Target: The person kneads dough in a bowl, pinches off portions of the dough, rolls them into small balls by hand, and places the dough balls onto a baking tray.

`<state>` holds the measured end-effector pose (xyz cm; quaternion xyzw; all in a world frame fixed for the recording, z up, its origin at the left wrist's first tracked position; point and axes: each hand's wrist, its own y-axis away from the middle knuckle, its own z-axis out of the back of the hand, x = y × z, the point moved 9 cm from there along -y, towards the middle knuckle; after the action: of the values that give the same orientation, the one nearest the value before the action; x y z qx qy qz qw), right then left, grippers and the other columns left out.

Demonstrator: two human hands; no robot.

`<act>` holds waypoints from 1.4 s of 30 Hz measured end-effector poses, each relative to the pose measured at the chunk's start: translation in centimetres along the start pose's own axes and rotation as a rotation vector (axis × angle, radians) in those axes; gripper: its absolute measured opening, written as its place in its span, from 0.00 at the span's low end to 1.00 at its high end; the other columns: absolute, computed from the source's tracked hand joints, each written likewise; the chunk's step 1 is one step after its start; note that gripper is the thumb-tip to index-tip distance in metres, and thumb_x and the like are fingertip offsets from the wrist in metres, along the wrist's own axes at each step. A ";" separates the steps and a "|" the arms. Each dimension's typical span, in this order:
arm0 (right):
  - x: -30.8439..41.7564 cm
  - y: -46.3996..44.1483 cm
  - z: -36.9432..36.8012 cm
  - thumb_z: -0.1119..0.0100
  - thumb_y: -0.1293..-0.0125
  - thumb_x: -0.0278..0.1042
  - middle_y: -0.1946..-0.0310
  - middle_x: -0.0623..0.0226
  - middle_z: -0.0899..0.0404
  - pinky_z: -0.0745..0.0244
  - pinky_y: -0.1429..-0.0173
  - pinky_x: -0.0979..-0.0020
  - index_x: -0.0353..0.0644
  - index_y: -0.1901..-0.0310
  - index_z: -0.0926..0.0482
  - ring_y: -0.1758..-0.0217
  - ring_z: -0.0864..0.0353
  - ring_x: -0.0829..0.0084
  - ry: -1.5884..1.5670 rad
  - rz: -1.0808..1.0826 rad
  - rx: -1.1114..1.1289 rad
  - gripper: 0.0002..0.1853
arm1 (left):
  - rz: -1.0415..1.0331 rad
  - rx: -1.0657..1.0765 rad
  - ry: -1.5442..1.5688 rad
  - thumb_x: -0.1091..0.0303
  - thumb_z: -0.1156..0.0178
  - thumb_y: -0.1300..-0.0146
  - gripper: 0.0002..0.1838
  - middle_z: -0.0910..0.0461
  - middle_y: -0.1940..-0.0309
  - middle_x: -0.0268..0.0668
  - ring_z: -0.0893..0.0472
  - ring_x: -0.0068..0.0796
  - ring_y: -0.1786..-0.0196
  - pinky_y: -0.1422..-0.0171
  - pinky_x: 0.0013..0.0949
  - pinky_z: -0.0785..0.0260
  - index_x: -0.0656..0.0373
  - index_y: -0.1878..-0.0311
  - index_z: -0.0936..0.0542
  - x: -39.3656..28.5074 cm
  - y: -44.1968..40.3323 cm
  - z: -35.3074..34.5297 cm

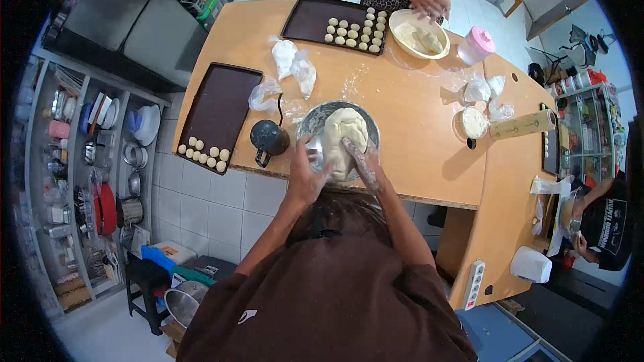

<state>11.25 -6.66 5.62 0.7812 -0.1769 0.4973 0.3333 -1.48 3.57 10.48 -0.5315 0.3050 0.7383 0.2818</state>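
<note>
At the left of the frame, the left tray point(218, 102) lies on the bench point(416, 147), its small balls point(199, 154) grouped at the lower end, leaving dark surface above them. Next is a black jug point(269, 139), handle toward the near edge. The left hand point(307, 179) is open, fingers spread at the left wall of the metal bowl point(312, 119), apparently to limit bowl movement. The dough point(341, 127) is inside this bowl, at centre frame. The right hand point(369, 169) is closed on the dough's right side, thumb on top, likely for control while pressing or folding. At upper centre, the far tray point(308, 23) carries balls in rows, close to another person's hands point(429, 3) and a cream bowl point(421, 55), presumably for short reach.
</note>
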 end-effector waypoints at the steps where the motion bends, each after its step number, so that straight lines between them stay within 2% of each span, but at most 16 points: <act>1: -0.4 0.4 0.0 0.31 0.31 0.44 0.40 0.57 0.22 0.26 0.33 0.63 0.36 0.34 0.28 0.38 0.22 0.65 0.055 0.020 0.014 0.30 | 0.169 -0.029 0.302 0.58 0.25 0.45 0.42 0.29 0.34 0.52 0.25 0.46 0.34 0.33 0.46 0.29 0.65 0.31 0.33 0.7 -0.5 -0.8; 4: -2.6 0.3 1.0 0.29 0.34 0.47 0.33 0.52 0.29 0.33 0.27 0.59 0.36 0.31 0.31 0.31 0.29 0.60 0.347 0.180 -0.011 0.37 | 0.062 0.130 0.481 0.65 0.25 0.41 0.34 0.19 0.43 0.42 0.18 0.32 0.45 0.43 0.35 0.23 0.64 0.34 0.28 -0.2 -2.9 -3.3; 5: -3.0 0.7 1.6 0.29 0.37 0.54 0.28 0.44 0.37 0.43 0.21 0.55 0.37 0.29 0.33 0.23 0.40 0.50 0.395 0.141 -0.002 0.42 | 0.141 0.122 0.522 0.69 0.25 0.41 0.30 0.16 0.48 0.37 0.17 0.28 0.47 0.42 0.34 0.23 0.63 0.38 0.25 -0.1 -2.6 -3.1; 8: 1.6 2.6 1.1 0.33 0.33 0.57 0.26 0.39 0.44 0.48 0.19 0.54 0.34 0.28 0.36 0.21 0.49 0.43 0.830 0.317 0.098 0.43 | 0.224 0.210 0.474 0.68 0.26 0.40 0.29 0.17 0.47 0.38 0.17 0.28 0.47 0.42 0.34 0.23 0.63 0.37 0.24 -0.5 -2.6 -3.5; 11: 4.1 4.4 -0.5 0.40 0.28 0.51 0.27 0.41 0.44 0.54 0.18 0.53 0.32 0.25 0.43 0.20 0.51 0.45 0.814 0.290 0.099 0.41 | 0.332 0.197 0.637 0.67 0.26 0.39 0.26 0.16 0.49 0.38 0.16 0.29 0.50 0.45 0.33 0.22 0.63 0.39 0.22 2.0 -2.8 -4.9; 14: 4.6 4.6 0.5 0.38 0.29 0.52 0.30 0.42 0.42 0.43 0.22 0.52 0.31 0.27 0.40 0.25 0.40 0.46 0.908 0.355 -0.122 0.39 | 0.391 0.187 0.714 0.67 0.27 0.38 0.24 0.15 0.52 0.38 0.15 0.28 0.54 0.50 0.32 0.20 0.66 0.42 0.20 2.0 -2.8 -5.5; 17: 7.1 4.7 3.5 0.36 0.29 0.50 0.34 0.42 0.37 0.30 0.29 0.54 0.31 0.30 0.38 0.31 0.32 0.48 0.588 0.315 -0.413 0.37 | 0.313 0.105 0.452 0.67 0.25 0.40 0.20 0.13 0.56 0.41 0.14 0.27 0.58 0.55 0.32 0.19 0.69 0.48 0.17 -0.3 -3.2 -3.8; 20: 9.7 4.4 2.8 0.32 0.33 0.52 0.34 0.44 0.38 0.28 0.34 0.52 0.30 0.35 0.33 0.34 0.28 0.50 0.541 0.315 -0.335 0.37 | 0.156 0.119 0.152 0.64 0.22 0.44 0.21 0.11 0.59 0.41 0.14 0.25 0.60 0.57 0.33 0.19 0.68 0.52 0.15 -1.2 -4.1 -2.3; 22: 10.5 4.3 -0.4 0.31 0.34 0.51 0.37 0.45 0.33 0.27 0.37 0.52 0.31 0.37 0.30 0.40 0.23 0.53 0.561 0.404 -0.190 0.35 | 0.029 0.123 -0.073 0.64 0.21 0.47 0.23 0.11 0.60 0.41 0.14 0.24 0.61 0.58 0.33 0.20 0.68 0.52 0.15 -2.3 -4.1 -2.4; 26: 8.4 1.6 -1.3 0.30 0.35 0.49 0.47 0.46 0.22 0.23 0.44 0.55 0.35 0.44 0.21 0.48 0.17 0.59 0.813 0.527 -0.128 0.27 | -0.159 0.137 -0.240 0.60 0.21 0.53 0.26 0.12 0.63 0.48 0.12 0.36 0.61 0.55 0.38 0.21 0.66 0.54 0.16 -4.6 -3.9 -3.0; 27: 7.9 0.7 -0.5 0.30 0.35 0.48 0.59 0.48 0.16 0.22 0.47 0.56 0.36 0.53 0.17 0.53 0.15 0.60 0.702 0.480 -0.148 0.22 | -0.056 0.179 -0.253 0.58 0.21 0.53 0.28 0.12 0.61 0.47 0.12 0.37 0.59 0.51 0.39 0.23 0.62 0.49 0.16 -4.1 -3.7 -2.8; 30: 6.8 -0.2 0.7 0.31 0.35 0.48 0.64 0.49 0.15 0.22 0.48 0.60 0.35 0.57 0.16 0.57 0.14 0.59 0.555 0.228 -0.185 0.21 | -0.103 0.196 -0.314 0.57 0.21 0.54 0.30 0.13 0.60 0.48 0.13 0.36 0.58 0.50 0.39 0.23 0.63 0.49 0.17 -3.6 -4.0 -3.0; 31: 6.3 -0.8 1.0 0.33 0.32 0.48 0.68 0.54 0.15 0.23 0.47 0.65 0.35 0.59 0.16 0.59 0.15 0.66 0.570 0.252 -0.228 0.19 | -0.129 0.204 -0.304 0.57 0.20 0.54 0.30 0.13 0.59 0.48 0.13 0.36 0.57 0.50 0.39 0.23 0.63 0.50 0.17 -3.8 -3.9 -3.0; 36: 2.8 -1.6 2.3 0.38 0.25 0.46 0.65 0.65 0.17 0.22 0.50 0.68 0.33 0.56 0.17 0.58 0.20 0.75 0.128 0.149 -0.239 0.19 | -0.121 0.299 -0.241 0.53 0.18 0.55 0.36 0.13 0.53 0.45 0.13 0.36 0.55 0.48 0.39 0.22 0.63 0.46 0.20 -4.1 -4.0 -2.1; 39: 1.6 -1.9 2.0 0.40 0.24 0.46 0.61 0.66 0.18 0.22 0.50 0.70 0.32 0.51 0.19 0.56 0.21 0.78 -0.192 0.031 -0.156 0.20 | -0.116 0.216 0.197 0.50 0.16 0.58 0.46 0.17 0.44 0.42 0.16 0.38 0.46 0.38 0.40 0.24 0.61 0.37 0.26 -3.0 -4.0 -1.4; 42: 1.8 -1.8 0.9 0.44 0.22 0.46 0.61 0.67 0.18 0.22 0.50 0.71 0.35 0.49 0.20 0.55 0.20 0.78 -0.306 0.046 -0.051 0.18 | -0.320 0.172 0.224 0.55 0.13 0.62 0.61 0.21 0.40 0.43 0.22 0.39 0.36 0.30 0.45 0.31 0.58 0.24 0.39 -2.8 -4.9 -0.8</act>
<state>13.70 -5.88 6.40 0.8349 -0.2561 0.3751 0.3108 3.40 5.87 12.23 -0.6260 0.3080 0.5915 0.4042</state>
